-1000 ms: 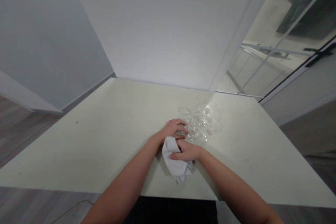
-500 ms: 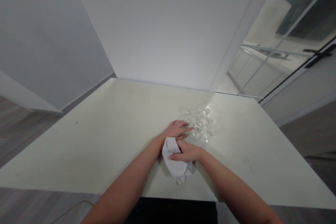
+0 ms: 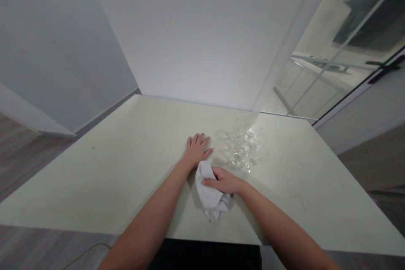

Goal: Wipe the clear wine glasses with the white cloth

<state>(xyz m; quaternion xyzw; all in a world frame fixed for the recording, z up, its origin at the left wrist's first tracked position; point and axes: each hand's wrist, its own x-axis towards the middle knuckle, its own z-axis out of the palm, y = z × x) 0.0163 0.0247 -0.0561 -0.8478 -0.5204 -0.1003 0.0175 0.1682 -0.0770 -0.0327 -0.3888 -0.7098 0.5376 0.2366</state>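
Observation:
My left hand (image 3: 196, 149) lies flat on the pale table (image 3: 120, 168) with its fingers stretched out, holding nothing. Just behind it, my right hand (image 3: 224, 180) is closed on a crumpled white cloth (image 3: 209, 196) that rests on the table. Several clear stemmed glasses (image 3: 245, 148) stand in a cluster to the right of my left hand, a short gap away from both hands.
A white wall rises right behind the table's far edge. To the right stand a glass partition (image 3: 319, 71) and a door with a black handle (image 3: 384, 67). Wood-look floor (image 3: 19, 156) shows on the left and right.
My left hand has let go of a glass at the cluster's edge and moved left, flattening on the table. My right hand has stayed on the cloth.

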